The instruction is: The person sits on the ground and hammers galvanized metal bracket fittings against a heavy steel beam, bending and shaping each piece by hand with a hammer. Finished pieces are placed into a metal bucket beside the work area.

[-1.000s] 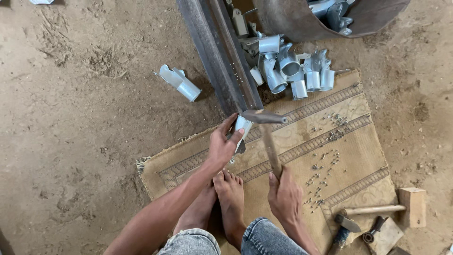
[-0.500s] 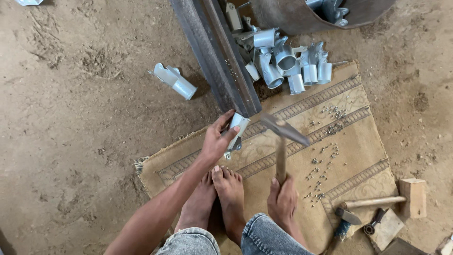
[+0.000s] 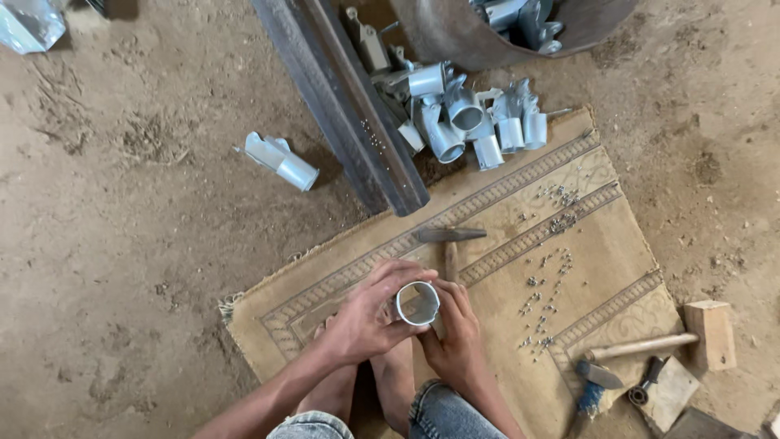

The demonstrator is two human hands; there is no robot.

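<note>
Seen from above, seated on a tan woven mat point(image 3: 504, 268) spread over a dirt floor point(image 3: 122, 244). Left hand point(image 3: 370, 313) wrapped around a short silvery metal tube point(image 3: 417, 303), open end facing up, held low over the mat just above bare feet point(image 3: 390, 382). Right hand point(image 3: 455, 337) cupped against the tube's other side, fingers curled and touching it, with a hammer's wooden handle passing under the palm; cannot tell how firmly gripped. Hammer point(image 3: 447, 237) head lying on the mat just beyond the hands. Small nails or rivets point(image 3: 544, 284) scattered to the right on the mat. Beyond, a long dark steel beam point(image 3: 341, 97) running diagonally, its end touching the mat's far edge. Beside the beam, a heap of similar silvery tube pieces point(image 3: 467, 118), and a rusty round drum point(image 3: 504, 28) holding more. One loose tube piece point(image 3: 280, 161) lying alone on the dirt left of the beam. At lower right, a second hammer point(image 3: 642, 348), a wooden block point(image 3: 713, 333) and a blue-handled tool point(image 3: 591, 390)
</note>
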